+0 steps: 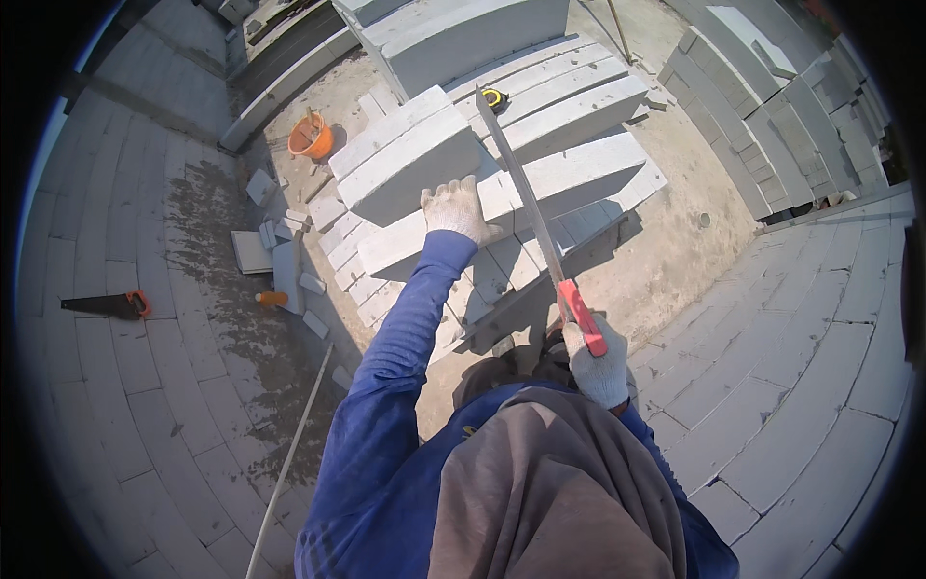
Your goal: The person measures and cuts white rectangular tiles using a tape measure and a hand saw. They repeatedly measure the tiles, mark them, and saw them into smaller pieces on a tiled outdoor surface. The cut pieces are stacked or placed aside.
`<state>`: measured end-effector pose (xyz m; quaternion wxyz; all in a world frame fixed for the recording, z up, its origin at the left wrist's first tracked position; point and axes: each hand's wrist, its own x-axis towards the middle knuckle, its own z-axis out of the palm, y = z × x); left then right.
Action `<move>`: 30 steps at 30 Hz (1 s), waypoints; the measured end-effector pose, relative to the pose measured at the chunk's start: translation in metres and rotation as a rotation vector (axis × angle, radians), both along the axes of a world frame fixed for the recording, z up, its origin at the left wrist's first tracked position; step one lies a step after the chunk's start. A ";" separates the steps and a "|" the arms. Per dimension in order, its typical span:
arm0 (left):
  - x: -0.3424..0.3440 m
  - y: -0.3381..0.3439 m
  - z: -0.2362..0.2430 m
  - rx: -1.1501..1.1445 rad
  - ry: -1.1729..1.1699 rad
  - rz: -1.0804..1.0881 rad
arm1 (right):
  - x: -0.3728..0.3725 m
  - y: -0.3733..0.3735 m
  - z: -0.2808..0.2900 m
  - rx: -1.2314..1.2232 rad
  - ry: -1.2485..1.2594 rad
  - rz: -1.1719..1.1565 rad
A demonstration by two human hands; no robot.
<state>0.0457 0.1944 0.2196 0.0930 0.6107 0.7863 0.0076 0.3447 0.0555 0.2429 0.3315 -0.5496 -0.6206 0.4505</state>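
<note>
My gloved left hand [455,210] grips the long white block [598,172] at the front of a stack, its fingers curled near a shorter block [400,154] behind. My gloved right hand [598,362] is closed on the red handle of a long saw [529,198], whose pale blade slants up and away across that long block toward the blocks behind it. A yellow and black tape measure [495,99] rests on those rear blocks, just beside the blade's far end.
An orange bucket [311,137] and block offcuts [253,253] lie left of the stack, with an orange-handled saw [106,305] farther left and a long white rod [294,454] below. Block walls [776,367] flank both sides; more large blocks [463,43] stand behind.
</note>
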 end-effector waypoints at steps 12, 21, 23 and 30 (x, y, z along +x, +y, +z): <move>-0.002 -0.006 -0.004 0.062 -0.002 -0.024 | 0.032 -0.059 0.005 -0.032 -0.190 0.009; -0.004 -0.007 -0.003 -0.005 -0.024 0.000 | -0.015 0.002 0.003 0.197 -0.264 0.235; -0.005 -0.004 -0.001 -0.015 -0.026 0.003 | -0.007 -0.013 0.009 0.066 -0.213 0.128; -0.004 -0.007 0.000 0.038 -0.030 0.000 | 0.008 -0.030 -0.011 -0.028 -0.249 0.103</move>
